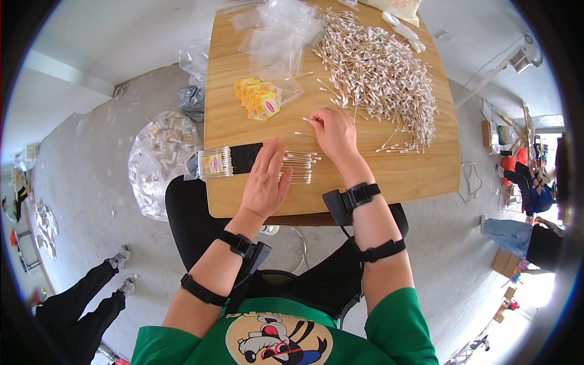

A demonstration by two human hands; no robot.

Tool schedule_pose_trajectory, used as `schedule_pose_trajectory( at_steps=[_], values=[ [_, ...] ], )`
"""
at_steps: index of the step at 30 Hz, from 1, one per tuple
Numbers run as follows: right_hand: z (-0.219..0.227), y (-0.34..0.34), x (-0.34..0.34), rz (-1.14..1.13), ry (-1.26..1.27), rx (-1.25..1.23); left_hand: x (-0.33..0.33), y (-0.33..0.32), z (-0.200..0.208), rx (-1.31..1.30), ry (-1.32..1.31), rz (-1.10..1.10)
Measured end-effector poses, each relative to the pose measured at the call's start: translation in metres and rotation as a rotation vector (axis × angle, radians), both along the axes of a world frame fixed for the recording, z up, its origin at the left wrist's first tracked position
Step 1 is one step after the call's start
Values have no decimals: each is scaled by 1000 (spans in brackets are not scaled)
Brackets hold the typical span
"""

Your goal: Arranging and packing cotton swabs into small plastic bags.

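My left hand [266, 178] lies flat with fingers stretched out, covering part of a row of cotton swabs [298, 159] and touching the end of a black strip [246, 159]. To its left is a clear bag of cotton swabs with a yellow card [214, 163], near the table's left edge. My right hand [333, 132] is closed in a pinch on a cotton swab [306, 120], whose white tip sticks out left of the fingers. A loose swab lies just below. Beyond my right hand spreads a large heap of cotton swabs [383, 73].
Yellow cards [260, 98] and empty clear bags [283, 36] lie on the wooden table [426, 176]. A big clear sack of packed bags [159, 158] stands on the floor at left. A person's legs [85, 316] show lower left; other people are far right.
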State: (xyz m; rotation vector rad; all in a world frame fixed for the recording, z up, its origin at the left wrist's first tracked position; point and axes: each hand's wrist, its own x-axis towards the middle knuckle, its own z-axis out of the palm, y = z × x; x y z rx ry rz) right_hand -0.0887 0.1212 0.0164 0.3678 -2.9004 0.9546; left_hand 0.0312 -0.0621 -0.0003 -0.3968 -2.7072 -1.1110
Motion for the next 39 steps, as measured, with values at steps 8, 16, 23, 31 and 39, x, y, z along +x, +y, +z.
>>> schedule_pose_trajectory(
  at_steps=[8,16,23,31,39],
  values=[
    [5,-10,21,216,-80,-125,2,0,-2,163,-72,31],
    [-29,15,70,-232,-8,-728,-9,2,-4,665,-130,110],
    [-12,-28,87,-115,-97,-709,-15,14,-5,690,-143,71],
    [-23,-36,81,-136,-228,-1063,-17,16,-6,612,-116,113],
    [-22,-32,83,-88,-247,-1062,-14,10,-1,559,-104,120]
  ],
)
